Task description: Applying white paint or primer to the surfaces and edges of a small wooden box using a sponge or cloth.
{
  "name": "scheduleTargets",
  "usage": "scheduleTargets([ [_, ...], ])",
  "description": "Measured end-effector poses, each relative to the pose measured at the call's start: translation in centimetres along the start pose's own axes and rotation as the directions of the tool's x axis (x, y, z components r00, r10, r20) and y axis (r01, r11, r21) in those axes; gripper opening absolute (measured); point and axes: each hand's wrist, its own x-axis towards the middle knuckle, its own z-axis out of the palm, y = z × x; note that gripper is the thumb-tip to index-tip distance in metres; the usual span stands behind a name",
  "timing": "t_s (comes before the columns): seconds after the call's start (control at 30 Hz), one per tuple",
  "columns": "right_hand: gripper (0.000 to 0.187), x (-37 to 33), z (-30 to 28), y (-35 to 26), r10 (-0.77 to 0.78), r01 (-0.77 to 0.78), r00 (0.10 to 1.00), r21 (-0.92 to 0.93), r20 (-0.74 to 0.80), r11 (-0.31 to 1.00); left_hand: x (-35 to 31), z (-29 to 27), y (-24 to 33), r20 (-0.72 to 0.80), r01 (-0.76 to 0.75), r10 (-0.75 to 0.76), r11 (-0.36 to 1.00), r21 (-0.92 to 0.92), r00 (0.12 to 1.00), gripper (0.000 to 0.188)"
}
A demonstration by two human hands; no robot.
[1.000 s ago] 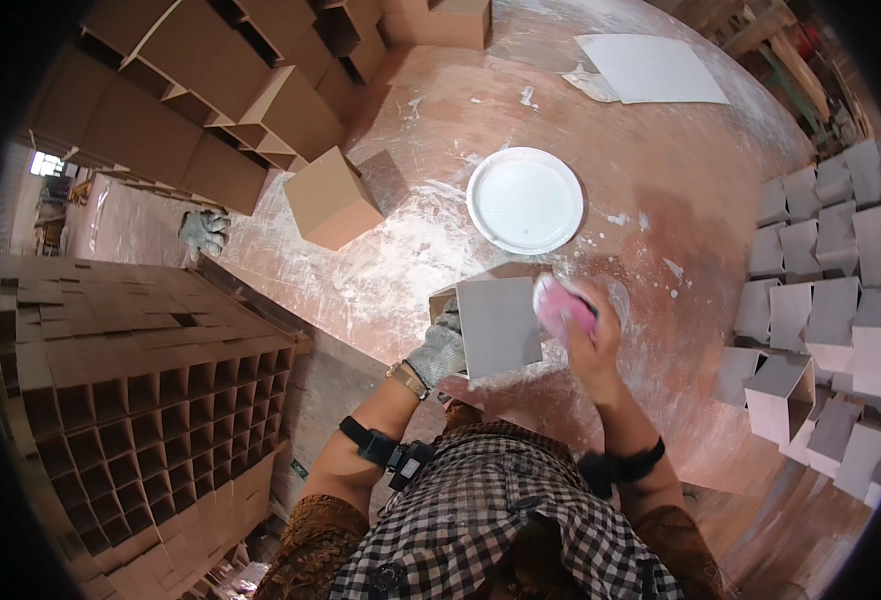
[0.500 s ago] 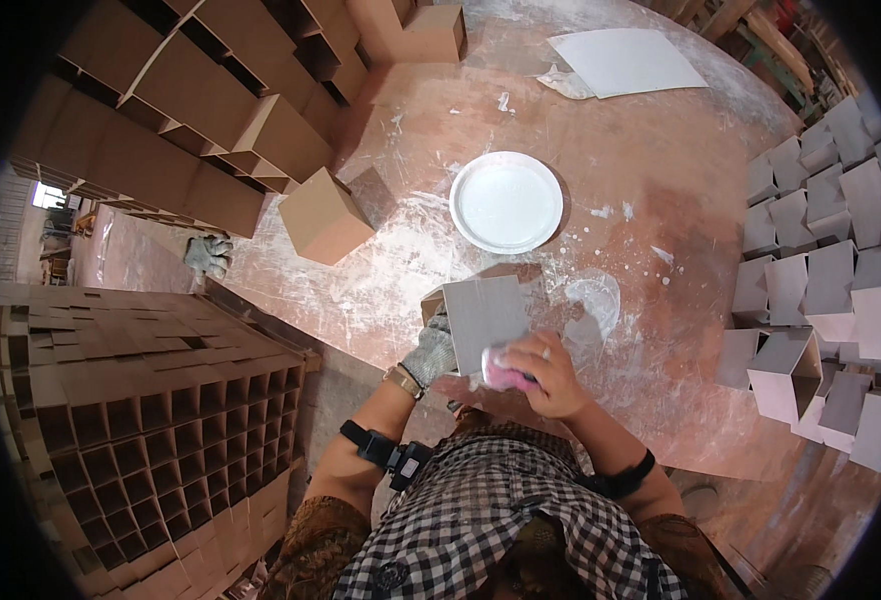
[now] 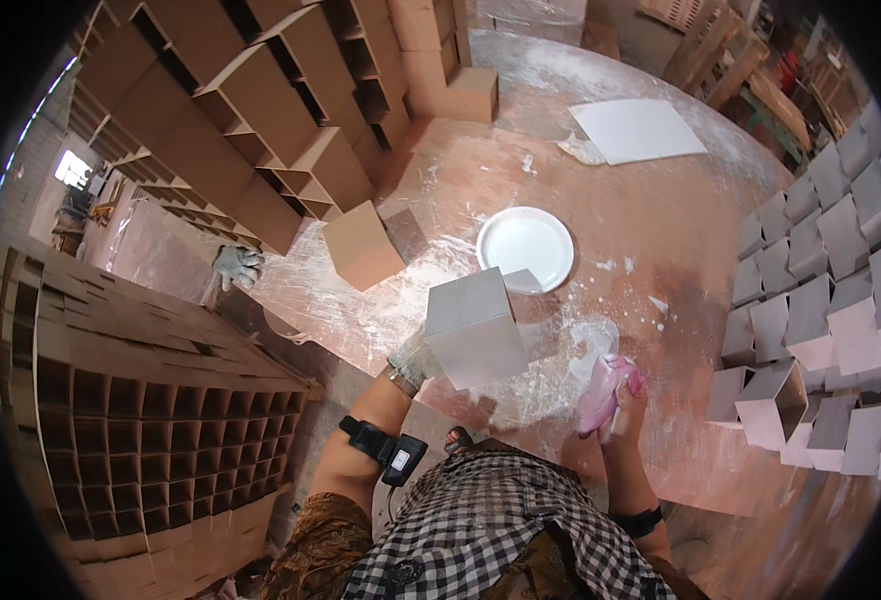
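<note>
My left hand (image 3: 414,360), in a grey knit glove, holds up a square box (image 3: 469,320) from its left side; the box hides the fingers. Two faces of the box show, one darker grey and one paler, and it is tilted over the table. My bare right hand (image 3: 629,412) grips a wet-looking pink cloth (image 3: 609,390) to the right, apart from the box. Beyond the box lies a round white dish (image 3: 567,262), with a whitish coating inside. A single brown cardboard box (image 3: 363,246) stands to the left of it.
Brown open boxes (image 3: 261,95) are stacked at the far left, and a gridded stack (image 3: 171,420) rises nearer. Grey-and-white boxes (image 3: 811,310) line the right side. A white sheet (image 3: 641,130) and an empty grey glove (image 3: 238,266) lie on the stained table (image 3: 681,350).
My right hand with the pink cloth has come off the box and moved right. The held box has turned, now showing two faces. The whole view has shifted.
</note>
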Motion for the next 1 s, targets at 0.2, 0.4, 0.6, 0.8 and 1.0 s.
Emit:
scheduleTargets([
  [0.2, 0.021, -0.1, 0.3, 1.4, 0.081, -0.082, 0.997, 0.039, 0.019, 0.996, 0.7, -3.4, 3.3, -0.026, -0.049, 0.051, 0.996, 0.072, 0.998, 0.036],
  [0.4, 0.027, 0.0, 0.1, 2.6, 0.08, -0.08, 0.997, -0.022, -0.003, 0.997, -0.4, -4.8, 4.2, -0.077, -0.041, 0.045, 0.998, 0.044, 0.996, 0.04],
  [0.6, 0.026, -0.4, 0.3, 2.9, 0.076, -0.078, 0.997, -0.068, -0.032, 0.995, -1.0, -5.8, 4.4, -0.148, -0.082, 0.106, 0.984, 0.16, 0.983, 0.036],
  [0.8, 0.03, -0.8, 1.4, 2.8, 0.086, -0.087, 0.991, 0.002, 0.099, 0.996, -2.1, -5.6, 1.8, -0.169, -0.094, 0.088, 0.995, -0.032, 0.982, 0.037],
  [1.0, 0.029, -0.9, 2.1, 3.7, 0.071, -0.069, 0.997, -0.066, 0.03, 0.995, -2.0, -6.7, 3.8, -0.085, 0.01, -0.002, 0.996, 0.094, 0.996, 0.034],
])
